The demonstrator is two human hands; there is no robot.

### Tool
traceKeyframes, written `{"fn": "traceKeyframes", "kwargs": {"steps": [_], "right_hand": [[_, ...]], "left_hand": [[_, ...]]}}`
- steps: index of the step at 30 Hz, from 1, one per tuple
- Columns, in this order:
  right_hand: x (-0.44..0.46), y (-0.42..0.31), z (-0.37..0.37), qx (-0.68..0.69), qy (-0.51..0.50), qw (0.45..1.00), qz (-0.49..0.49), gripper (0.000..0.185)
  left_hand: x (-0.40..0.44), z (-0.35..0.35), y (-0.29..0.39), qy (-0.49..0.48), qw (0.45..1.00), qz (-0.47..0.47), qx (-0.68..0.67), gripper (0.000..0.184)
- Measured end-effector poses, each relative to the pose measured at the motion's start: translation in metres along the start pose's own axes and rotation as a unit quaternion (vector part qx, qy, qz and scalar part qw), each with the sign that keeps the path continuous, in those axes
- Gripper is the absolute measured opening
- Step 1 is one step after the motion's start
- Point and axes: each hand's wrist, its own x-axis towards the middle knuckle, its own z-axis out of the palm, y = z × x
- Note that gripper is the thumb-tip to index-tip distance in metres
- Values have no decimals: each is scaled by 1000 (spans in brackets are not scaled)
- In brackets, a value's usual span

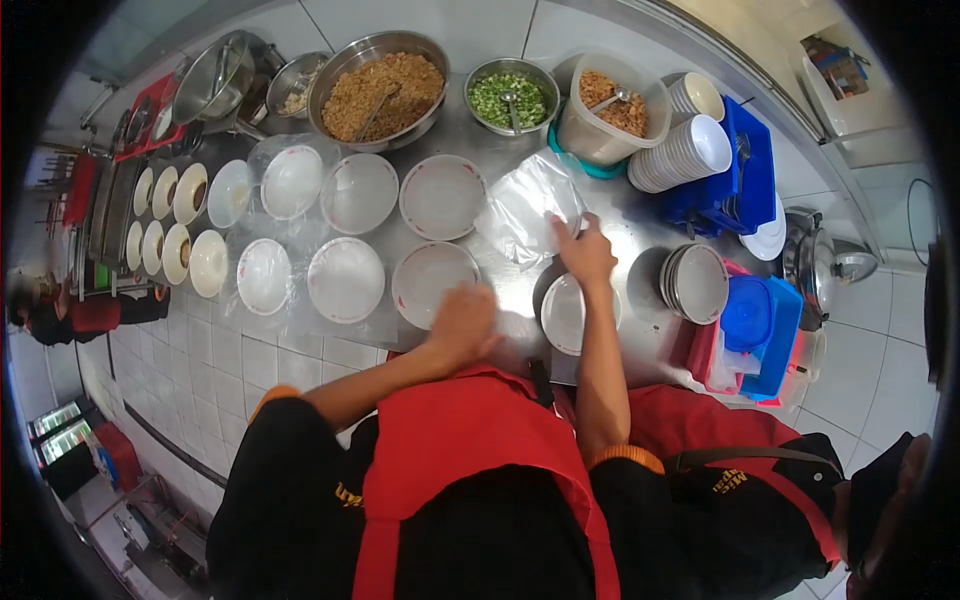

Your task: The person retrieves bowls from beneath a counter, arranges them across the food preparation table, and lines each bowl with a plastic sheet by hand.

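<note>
My right hand reaches forward with finger and thumb apart, touching the near right edge of a heap of clear plastic bags. Under my right forearm sits a pale bowl, partly covered by the arm. My left hand is smeared by motion at the near right rim of a white bowl with red marks; its fingers cannot be made out. Behind that bowl stands another red-marked bowl. Farther left are more bowls, several with clear plastic around them.
Along the wall stand a large steel bowl of brown crumbly food, chopped greens and a tub of brown pieces. On the right are stacked bowls, a blue basket and stacked dishes. A co-worker stands close at my right.
</note>
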Motion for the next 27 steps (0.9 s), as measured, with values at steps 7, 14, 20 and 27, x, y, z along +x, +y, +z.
{"fn": "traceKeyframes", "kwargs": {"steps": [7, 14, 20, 27], "right_hand": [[45, 57, 29, 75, 14, 997, -19, 38], [51, 92, -10, 63, 51, 996, 26, 43], [-13, -54, 14, 50, 108, 968, -222, 52], [7, -88, 87, 162, -57, 972, -158, 59]], "left_hand": [[-27, 52, -40, 28, 998, 11, 63, 36], [5, 59, -10, 81, 995, 26, 45, 31], [-26, -7, -41, 102, 992, -26, -76, 36], [-91, -17, -123, 193, 962, -194, 1, 52]]}}
